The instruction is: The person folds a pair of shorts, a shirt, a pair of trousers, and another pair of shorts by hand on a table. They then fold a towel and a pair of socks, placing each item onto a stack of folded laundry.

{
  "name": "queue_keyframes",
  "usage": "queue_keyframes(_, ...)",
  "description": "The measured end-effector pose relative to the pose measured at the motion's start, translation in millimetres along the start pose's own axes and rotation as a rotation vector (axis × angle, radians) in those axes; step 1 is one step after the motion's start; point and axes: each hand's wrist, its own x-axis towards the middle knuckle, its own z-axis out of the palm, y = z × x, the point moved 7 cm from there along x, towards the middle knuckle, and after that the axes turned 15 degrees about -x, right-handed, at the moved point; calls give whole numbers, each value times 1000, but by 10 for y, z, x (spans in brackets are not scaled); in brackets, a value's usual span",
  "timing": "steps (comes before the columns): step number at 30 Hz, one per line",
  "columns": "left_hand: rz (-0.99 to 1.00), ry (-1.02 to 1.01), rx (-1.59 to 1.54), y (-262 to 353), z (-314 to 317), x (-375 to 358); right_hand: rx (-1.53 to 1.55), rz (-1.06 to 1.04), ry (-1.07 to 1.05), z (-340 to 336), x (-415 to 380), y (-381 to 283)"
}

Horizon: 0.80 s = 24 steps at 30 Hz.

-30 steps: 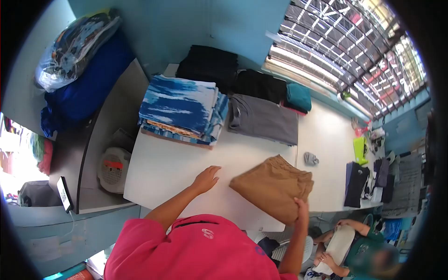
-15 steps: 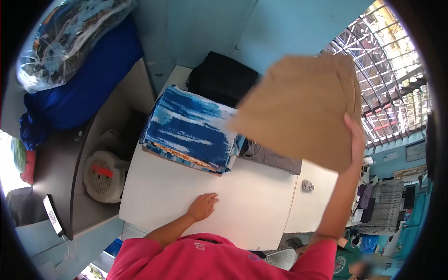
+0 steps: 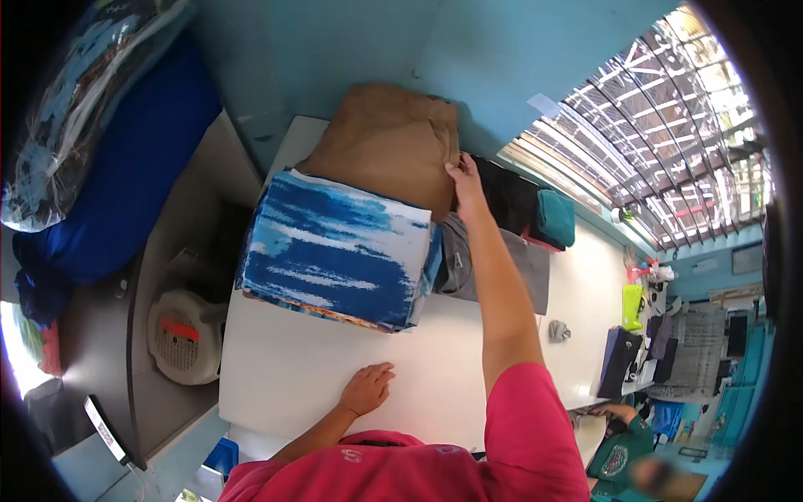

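Observation:
A folded brown garment (image 3: 381, 138) lies at the back of the white table (image 3: 443, 368), behind a stack of folded cloth. My right hand (image 3: 468, 182) reaches over the table and grips the garment's right edge, fingers closed at its fold; some fingertips are hidden. Nearest me in that stack is a blue-and-white patterned cloth (image 3: 339, 247) on top, with more layers showing below. My left hand (image 3: 368, 389) rests flat on the tabletop in front of the stack, fingers stretched and holding nothing. Under my right forearm lies a folded grey garment (image 3: 510, 272).
Black folded cloth (image 3: 506, 197) and a teal folded cloth (image 3: 555, 217) lie toward the window grille (image 3: 661, 109). A small grey bundle (image 3: 560, 331) sits on the table. To the left are a shelf with a beige plastic device (image 3: 180, 335) and a phone (image 3: 104, 428). A co-worker in green (image 3: 623, 448) is at lower right.
My right hand has brought the brown garment from the air at right, leftward and down onto the back of the table. My left hand stays on the tabletop.

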Motion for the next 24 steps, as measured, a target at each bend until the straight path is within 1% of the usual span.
queue_keyframes(1,-25,-5,-17,-6,0,12,-42,-121,-11,0,-138,-141)
queue_keyframes(2,1,-29,-24,19,36,11,-198,-223,103,-119,-259,-108)
queue_keyframes(3,-18,-14,-39,-3,50,5,-283,-272,120,-178,-565,-196)
queue_keyframes(4,-22,-18,-57,-3,71,9,-326,-403,179,-237,-876,-251)
queue_keyframes(5,48,-91,-69,59,132,6,-364,-423,158,-298,-1302,-400)
queue_keyframes(6,28,-56,-25,63,125,7,-487,-597,225,-413,-1646,-337)
queue_keyframes(7,12,-25,18,74,135,7,-582,-603,268,-543,-1988,-225)
queue_keyframes(8,49,-10,26,116,146,-9,-427,-409,181,-663,-2286,122)
queue_keyframes(9,88,7,29,142,157,-24,-605,-491,218,-808,-2729,101)
queue_keyframes(11,89,-12,72,138,206,-45,-739,-204,227,-1168,-3550,280)
queue_keyframes(13,127,-16,61,125,229,-62,-798,-233,342,-1520,-4303,378)
queue_keyframes(15,193,-61,92,187,257,-78,-764,-102,484,-1909,-4969,638)
queue_keyframes(17,158,-35,-3,174,270,-59,-682,22,675,-2261,-5623,896)
queue_keyframes(18,182,-67,-4,138,330,-46,-636,91,777,-2414,-5934,1079)
queue_keyframes(19,145,-60,-53,33,343,-20,-585,159,869,-2549,-6215,1284)
queue_keyframes(20,103,-50,-97,-17,383,-7,-570,169,892,-2643,-6432,1471)
queue_keyframes(22,141,-122,-125,195,633,47,-250,420,1089,-2810,-6968,2004)
queue_keyframes(23,164,-175,-159,357,761,72,-219,439,1099,-2831,-7138,2114)
queue_keyframes(24,141,-246,-204,560,952,94,-7,528,1134,-2849,-7314,2316)
